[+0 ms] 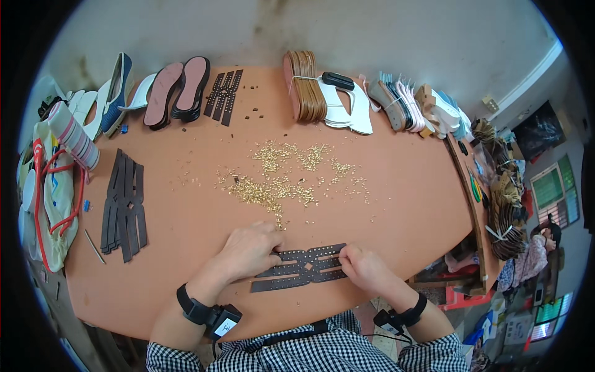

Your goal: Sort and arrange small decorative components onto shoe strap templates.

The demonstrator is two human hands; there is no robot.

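Beyond dark strap piece [299,268] | loose gold studs [257,192] | 2 pink-topped soles [192,85]

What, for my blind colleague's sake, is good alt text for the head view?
The right hand grips a dark studded strap piece on a tan worktable; the left hand is at its other end, near loose gold studs. Shoe soles lie behind.

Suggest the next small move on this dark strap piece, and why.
I'd probably take one of the loose gold studs with the left hand while the right hand steadies the dark strap piece: the nearest studs lie just beyond the left hand, and gold dots already line the piece's upper-right strip.
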